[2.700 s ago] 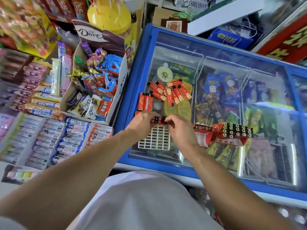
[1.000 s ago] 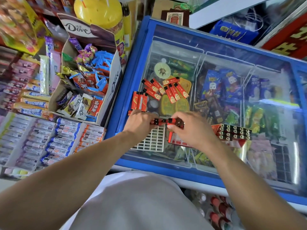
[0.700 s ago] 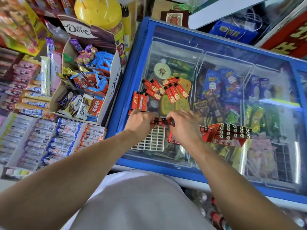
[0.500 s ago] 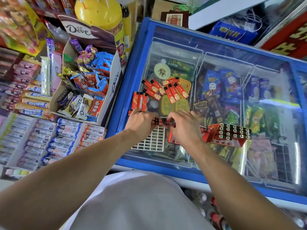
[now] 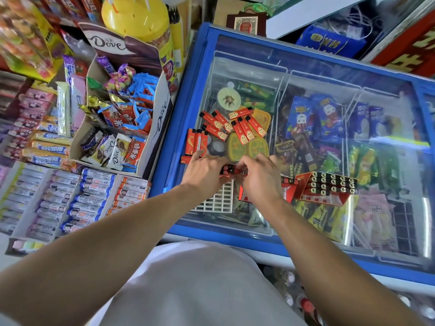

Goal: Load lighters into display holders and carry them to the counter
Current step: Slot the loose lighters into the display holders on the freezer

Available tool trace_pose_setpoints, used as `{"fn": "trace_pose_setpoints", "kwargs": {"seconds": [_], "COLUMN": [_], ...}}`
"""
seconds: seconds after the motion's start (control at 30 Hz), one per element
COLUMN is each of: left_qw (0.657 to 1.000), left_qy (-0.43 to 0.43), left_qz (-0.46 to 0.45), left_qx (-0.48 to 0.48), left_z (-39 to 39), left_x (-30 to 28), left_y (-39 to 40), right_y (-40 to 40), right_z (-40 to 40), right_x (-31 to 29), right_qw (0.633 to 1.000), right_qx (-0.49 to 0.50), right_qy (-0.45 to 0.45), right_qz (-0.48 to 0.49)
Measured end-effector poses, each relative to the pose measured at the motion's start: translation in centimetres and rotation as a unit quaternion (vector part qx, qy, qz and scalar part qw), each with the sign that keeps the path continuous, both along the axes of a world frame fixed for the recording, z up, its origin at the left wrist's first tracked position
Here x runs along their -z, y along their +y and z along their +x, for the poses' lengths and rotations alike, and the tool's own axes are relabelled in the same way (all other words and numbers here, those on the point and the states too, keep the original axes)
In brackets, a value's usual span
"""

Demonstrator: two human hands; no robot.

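Note:
A white grid holder (image 5: 217, 200) lies on the glass lid of a blue freezer (image 5: 181, 128). A short row of red lighters (image 5: 231, 170) with black tops stands at its far edge. My left hand (image 5: 203, 171) grips the row's left end and my right hand (image 5: 259, 176) pinches its right end. Several loose red lighters (image 5: 235, 124) lie scattered on the glass beyond my hands, and three more lighters (image 5: 195, 143) lie side by side to their left. To the right a red display box (image 5: 329, 187) is full of lighters.
A Dove carton (image 5: 131, 109) of wrapped sweets stands left of the freezer, with trays of gum (image 5: 77, 196) below it. A yellow jar (image 5: 138, 20) is behind the carton. Ice cream packs show under the glass. Bottles (image 5: 303, 302) stand on the floor near my legs.
My right hand has drawn back left from the row's right end to meet the left hand at the holder's far edge. Since 2.7 s ago the camera has shifted slightly.

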State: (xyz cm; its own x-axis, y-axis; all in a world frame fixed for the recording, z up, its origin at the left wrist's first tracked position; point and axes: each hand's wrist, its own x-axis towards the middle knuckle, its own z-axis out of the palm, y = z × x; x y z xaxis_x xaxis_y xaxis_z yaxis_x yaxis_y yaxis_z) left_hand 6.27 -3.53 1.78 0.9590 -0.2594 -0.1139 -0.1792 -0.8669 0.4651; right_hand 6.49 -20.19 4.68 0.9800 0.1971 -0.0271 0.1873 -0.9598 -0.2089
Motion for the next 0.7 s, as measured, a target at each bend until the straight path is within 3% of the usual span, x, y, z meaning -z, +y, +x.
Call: {"fn": "trace_pose_setpoints", "kwargs": {"seconds": [0.37,0.53,0.7], "left_qw": [0.999,0.999,0.999], "left_qy": [0.000,-0.010,0.018], "left_qz": [0.007,-0.005,-0.034], "left_qx": [0.033,0.049,0.029], "left_z": [0.2,0.2,0.6], "left_x": [-0.4,-0.6,-0.5], "left_y": [-0.6,-0.5,-0.6], "right_y": [-0.9,-3.3,-2.5], "right_z": [0.1,3.6,9.4], "right_x": [-0.4,-3.7,-0.6], "right_qw": [0.999,0.993,0.982], "right_qx": [-0.023,0.038,0.083], "right_qy": [0.016,0.075,0.150], "right_qz": [-0.028,0.083,0.082]}}
